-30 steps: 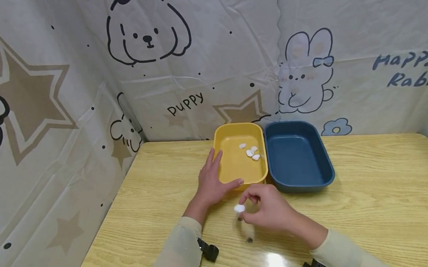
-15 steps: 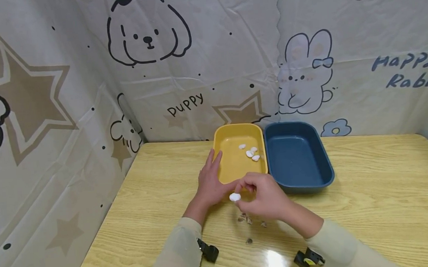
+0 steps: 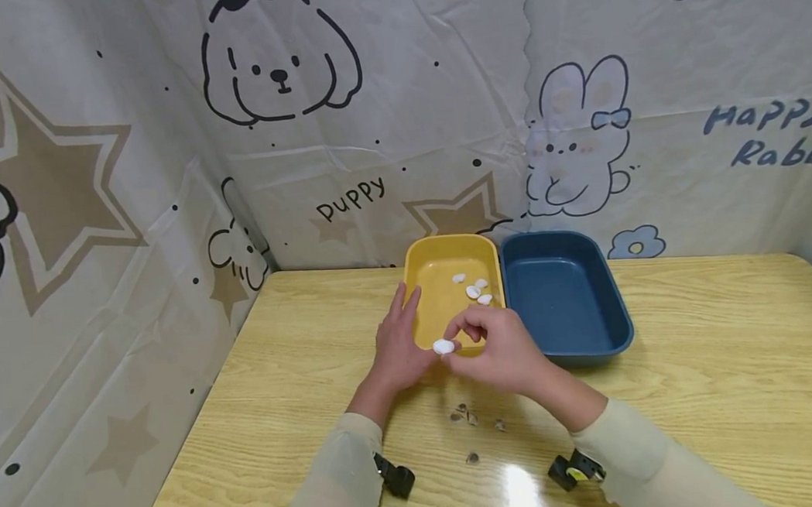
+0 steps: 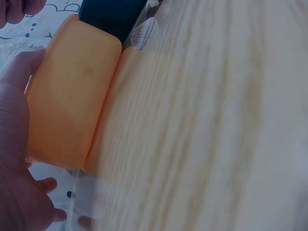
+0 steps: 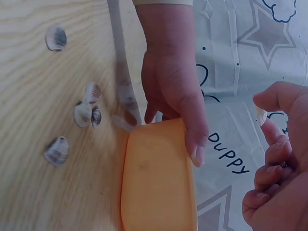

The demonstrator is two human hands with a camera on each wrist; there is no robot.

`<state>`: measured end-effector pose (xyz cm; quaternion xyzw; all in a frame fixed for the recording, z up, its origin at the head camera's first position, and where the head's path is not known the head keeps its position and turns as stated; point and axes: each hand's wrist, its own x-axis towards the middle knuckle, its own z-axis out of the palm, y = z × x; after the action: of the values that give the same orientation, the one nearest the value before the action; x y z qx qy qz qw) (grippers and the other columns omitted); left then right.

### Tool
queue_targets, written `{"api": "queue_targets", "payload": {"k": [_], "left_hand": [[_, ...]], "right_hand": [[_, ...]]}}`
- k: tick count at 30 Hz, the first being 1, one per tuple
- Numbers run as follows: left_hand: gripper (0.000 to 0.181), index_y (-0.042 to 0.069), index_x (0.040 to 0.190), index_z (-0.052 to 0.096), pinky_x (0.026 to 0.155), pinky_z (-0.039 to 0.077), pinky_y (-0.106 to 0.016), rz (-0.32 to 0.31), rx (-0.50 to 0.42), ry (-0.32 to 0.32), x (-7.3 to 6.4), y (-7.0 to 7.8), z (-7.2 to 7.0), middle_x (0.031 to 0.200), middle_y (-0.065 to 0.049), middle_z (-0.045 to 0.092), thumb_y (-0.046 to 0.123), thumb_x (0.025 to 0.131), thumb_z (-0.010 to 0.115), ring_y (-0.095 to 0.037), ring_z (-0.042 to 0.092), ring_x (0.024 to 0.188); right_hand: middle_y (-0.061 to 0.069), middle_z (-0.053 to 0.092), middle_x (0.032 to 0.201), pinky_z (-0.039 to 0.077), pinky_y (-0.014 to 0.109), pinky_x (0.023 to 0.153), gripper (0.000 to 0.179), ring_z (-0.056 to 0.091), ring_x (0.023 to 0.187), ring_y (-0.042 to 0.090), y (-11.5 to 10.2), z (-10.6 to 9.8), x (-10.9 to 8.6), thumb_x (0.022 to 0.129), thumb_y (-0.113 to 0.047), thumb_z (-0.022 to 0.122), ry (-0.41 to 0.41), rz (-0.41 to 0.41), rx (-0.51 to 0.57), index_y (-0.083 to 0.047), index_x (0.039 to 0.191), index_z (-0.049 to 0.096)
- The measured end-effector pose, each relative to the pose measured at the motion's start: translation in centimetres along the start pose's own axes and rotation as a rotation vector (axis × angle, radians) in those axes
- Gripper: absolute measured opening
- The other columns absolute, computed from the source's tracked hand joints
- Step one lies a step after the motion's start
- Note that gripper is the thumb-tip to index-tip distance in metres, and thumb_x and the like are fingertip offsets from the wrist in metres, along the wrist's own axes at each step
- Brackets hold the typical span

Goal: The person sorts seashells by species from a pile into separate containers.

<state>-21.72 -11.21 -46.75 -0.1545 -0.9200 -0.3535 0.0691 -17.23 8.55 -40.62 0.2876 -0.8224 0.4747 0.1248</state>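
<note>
A white seashell (image 3: 443, 346) is pinched between the thumb and index finger of my right hand (image 3: 499, 351), held over the front rim of the yellow bin (image 3: 441, 313). My left hand (image 3: 401, 347) rests against the bin's front left corner, fingers spread along the left side and thumb at the front rim. Inside the bin lie several white shells (image 3: 473, 292), gathered toward the right. Several small grey-brown shells (image 5: 56, 150) are scattered on the table in front of the bin. The right wrist view shows only an edge of the pinched shell (image 5: 261, 115).
Close against the yellow bin's right side stands a dark blue bin (image 3: 562, 298) with nothing in it. Both sit on a light wooden table (image 3: 720, 366). Behind and to the left hangs a printed cloth (image 3: 439, 112).
My right hand has moved away from me, carrying the white shell from above the table to the yellow bin's front rim. Small shells it covered now show. My left hand has stayed put.
</note>
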Motion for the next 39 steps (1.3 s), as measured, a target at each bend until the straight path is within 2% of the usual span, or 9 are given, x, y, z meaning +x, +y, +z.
{"api": "queue_targets", "payload": {"k": [6, 14, 19, 23, 28, 32, 39], "left_hand": [[0.108, 0.013, 0.16, 0.023, 0.112, 0.016, -0.061, -0.031, -0.001, -0.037, -0.1, 0.1, 0.0, 0.167, -0.006, 0.004, 0.051, 0.078, 0.081, -0.041, 0.023, 0.144], [0.108, 0.011, 0.16, 0.024, 0.112, 0.016, -0.062, -0.024, 0.009, -0.025, -0.1, 0.0, 0.1, 0.166, -0.008, 0.006, 0.056, 0.078, 0.078, -0.041, 0.022, 0.144], [0.11, 0.014, 0.16, 0.024, 0.112, 0.017, -0.06, -0.044, 0.009, -0.023, 0.0, 0.1, 0.2, 0.167, -0.005, 0.005, 0.063, 0.077, 0.076, -0.038, 0.021, 0.146], [0.111, 0.016, 0.161, 0.023, 0.113, 0.016, -0.06, -0.064, -0.009, -0.025, -0.1, 0.2, 0.2, 0.167, -0.003, 0.005, 0.065, 0.076, 0.075, -0.037, 0.02, 0.146], [0.11, 0.019, 0.161, 0.022, 0.113, 0.016, -0.06, -0.079, -0.012, -0.028, -0.2, 0.2, 0.3, 0.167, 0.0, 0.004, 0.065, 0.077, 0.075, -0.036, 0.019, 0.147], [0.109, 0.019, 0.161, 0.022, 0.113, 0.016, -0.06, -0.074, -0.015, -0.028, -0.2, 0.2, 0.3, 0.167, 0.0, 0.004, 0.064, 0.077, 0.076, -0.036, 0.019, 0.147], [0.111, 0.019, 0.161, 0.022, 0.113, 0.016, -0.059, -0.068, -0.008, -0.028, -0.1, 0.1, 0.2, 0.167, 0.0, 0.003, 0.068, 0.076, 0.073, -0.034, 0.018, 0.147]], "right_hand": [[-0.004, 0.045, 0.07, 0.036, 0.032, 0.061, 0.016, 0.047, 0.067, 0.019, 0.1, -0.1, 0.6, 0.075, -0.012, 0.084, 0.047, 0.007, 0.002, -0.016, 0.085, 0.071], [-0.002, 0.045, 0.07, 0.034, 0.033, 0.062, 0.016, 0.048, 0.068, 0.027, 0.5, -0.2, 1.4, 0.076, -0.015, 0.085, 0.107, 0.03, 0.026, -0.014, 0.085, 0.071], [-0.001, 0.044, 0.071, 0.033, 0.033, 0.061, 0.016, 0.046, 0.069, 0.021, 0.8, -0.3, 2.0, 0.078, -0.015, 0.085, 0.151, 0.024, 0.034, -0.013, 0.087, 0.072], [0.0, 0.042, 0.07, 0.033, 0.033, 0.061, 0.016, 0.046, 0.068, 0.022, 1.2, -0.2, 2.5, 0.08, -0.015, 0.084, 0.178, 0.031, 0.037, -0.012, 0.088, 0.071], [0.002, 0.044, 0.07, 0.033, 0.033, 0.06, 0.016, 0.046, 0.068, 0.022, 1.9, -0.1, 3.2, 0.08, -0.016, 0.084, 0.204, 0.059, 0.024, -0.011, 0.088, 0.071], [0.01, 0.046, 0.071, 0.033, 0.033, 0.06, 0.017, 0.045, 0.068, 0.022, 2.6, -0.1, 3.7, 0.078, -0.015, 0.084, 0.221, 0.095, -0.002, -0.01, 0.087, 0.07], [0.008, 0.045, 0.072, 0.033, 0.034, 0.061, 0.02, 0.044, 0.068, 0.021, 3.7, 0.0, 4.8, 0.078, -0.018, 0.085, 0.23, 0.175, -0.038, -0.01, 0.087, 0.069]]}}
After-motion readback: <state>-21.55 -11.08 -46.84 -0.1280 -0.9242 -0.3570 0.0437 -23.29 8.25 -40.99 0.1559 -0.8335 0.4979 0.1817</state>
